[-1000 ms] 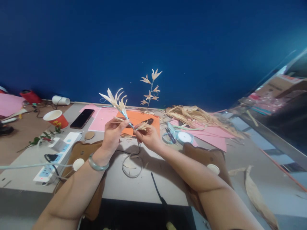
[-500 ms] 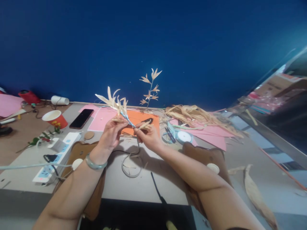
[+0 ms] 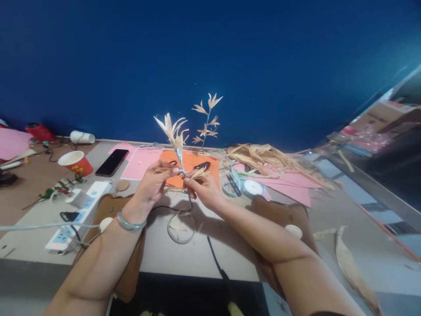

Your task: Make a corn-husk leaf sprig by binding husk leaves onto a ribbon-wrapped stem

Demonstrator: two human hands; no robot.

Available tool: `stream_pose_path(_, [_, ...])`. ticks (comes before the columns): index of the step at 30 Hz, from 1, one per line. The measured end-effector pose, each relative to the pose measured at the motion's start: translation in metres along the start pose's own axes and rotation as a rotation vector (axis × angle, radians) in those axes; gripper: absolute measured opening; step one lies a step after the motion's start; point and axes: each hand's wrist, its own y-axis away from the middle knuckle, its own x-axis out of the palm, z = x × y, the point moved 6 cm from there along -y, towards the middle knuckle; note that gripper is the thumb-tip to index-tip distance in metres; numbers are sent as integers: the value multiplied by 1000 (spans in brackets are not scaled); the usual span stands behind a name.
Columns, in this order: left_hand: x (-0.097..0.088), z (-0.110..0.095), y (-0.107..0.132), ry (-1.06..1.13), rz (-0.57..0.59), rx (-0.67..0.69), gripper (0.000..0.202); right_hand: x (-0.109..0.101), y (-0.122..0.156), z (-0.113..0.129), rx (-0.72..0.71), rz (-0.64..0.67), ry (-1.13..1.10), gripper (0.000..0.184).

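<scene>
Between my hands a flower spray of dried, pale husk petals stands upright on a stem wrapped in light blue tape. My left hand is closed, pinching a small husk flower on a side stalk close to the main stem. With closed fingers, my right hand grips the stem lower down, and another husk piece sticks out by its fingers. Below them a thin wire hangs and loops on the table. Behind, a finished-looking spray of similar husk flowers stands against the blue wall.
An orange sheet and pink paper lie beyond my hands. Dried husks, a tape roll and cutters are to the right. Leftward are a phone, a paper cup and a power strip. Brown pads lie under my forearms.
The flower head has swung from leaning left to nearly upright, shifting rightward. Both hands keep their hold in almost the same place.
</scene>
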Motion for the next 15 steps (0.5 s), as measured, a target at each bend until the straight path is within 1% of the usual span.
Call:
stream_pose_path(6, [5, -2, 4, -66, -38, -4, 35, 2, 2, 0, 3, -5, 16, 24])
stream_pose_path(10, [7, 1, 5, -43, -18, -8, 33, 4, 2, -3, 9, 4, -3, 25])
stream_pose_path(15, [5, 3, 4, -48, -30, 1, 29, 3, 2, -3, 5, -7, 0, 24])
